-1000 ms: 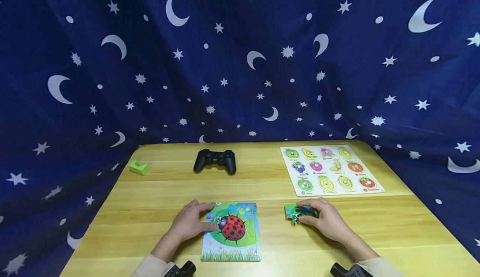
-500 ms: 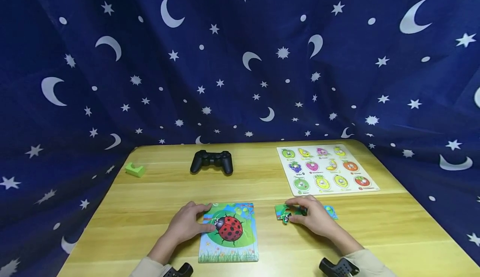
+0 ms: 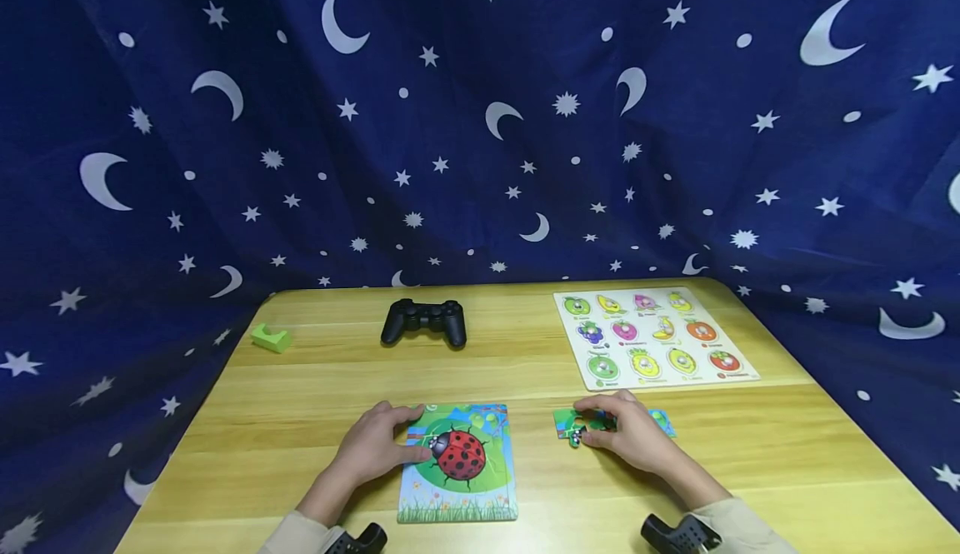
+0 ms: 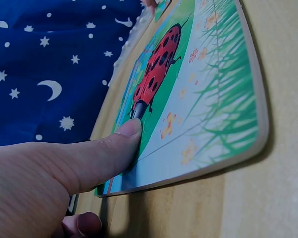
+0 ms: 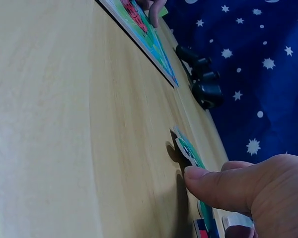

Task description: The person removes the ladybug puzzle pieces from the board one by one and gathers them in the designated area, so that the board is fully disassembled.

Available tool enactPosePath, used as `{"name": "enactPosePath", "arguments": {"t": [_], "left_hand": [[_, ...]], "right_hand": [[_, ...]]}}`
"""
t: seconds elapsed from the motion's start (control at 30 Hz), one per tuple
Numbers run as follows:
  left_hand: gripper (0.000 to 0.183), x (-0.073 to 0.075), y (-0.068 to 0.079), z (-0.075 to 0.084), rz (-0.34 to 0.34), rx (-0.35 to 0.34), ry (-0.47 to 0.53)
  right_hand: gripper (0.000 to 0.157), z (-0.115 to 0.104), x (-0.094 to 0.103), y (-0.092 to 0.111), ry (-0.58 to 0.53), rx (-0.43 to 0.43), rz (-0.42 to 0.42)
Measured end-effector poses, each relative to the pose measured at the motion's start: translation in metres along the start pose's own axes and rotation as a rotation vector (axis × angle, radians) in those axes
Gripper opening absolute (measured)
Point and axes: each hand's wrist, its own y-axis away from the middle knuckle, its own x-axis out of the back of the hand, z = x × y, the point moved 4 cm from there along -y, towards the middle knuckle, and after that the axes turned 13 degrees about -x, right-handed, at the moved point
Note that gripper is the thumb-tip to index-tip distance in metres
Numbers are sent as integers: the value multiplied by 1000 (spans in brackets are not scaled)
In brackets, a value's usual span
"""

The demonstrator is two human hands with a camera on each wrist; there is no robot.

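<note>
A square ladybug jigsaw puzzle (image 3: 459, 489) lies flat in front of me. My left hand (image 3: 375, 444) rests at its left side, thumb (image 4: 111, 151) on the picture by the ladybug's head and index finger at the far left corner. To the right, my right hand (image 3: 636, 433) pinches a green puzzle piece (image 3: 564, 422) with a bug's face on it, thumb on the near side and index finger on the far side. The hand covers part of that piece. Another puzzle piece (image 3: 663, 421), blue and green, shows behind the knuckles.
A white fruit peg board (image 3: 656, 339) lies at the back right of the wooden table (image 3: 337, 371). A black game controller (image 3: 424, 321) sits at the back, and a light green block (image 3: 271, 338) at the far left. A starry curtain (image 3: 450, 121) hangs behind.
The head view has shifted slightly. My right hand has slid a little left with the green piece, showing more of the blue-green piece behind it. The left hand keeps its place on the puzzle.
</note>
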Motion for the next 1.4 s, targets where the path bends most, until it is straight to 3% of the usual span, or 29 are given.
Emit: {"name": "enactPosePath", "arguments": {"t": [0.37,0.93,1.4], "left_hand": [[71,1,1,1,7,-8,10],[70,1,1,0,3,-6,-1],[69,1,0,0,2,-10,-3]], "right_hand": [[39,-3,1,1,5,-8,-23],[43,-8,1,0,43,56,25],[43,-9,0,2,55,81,12]]}}
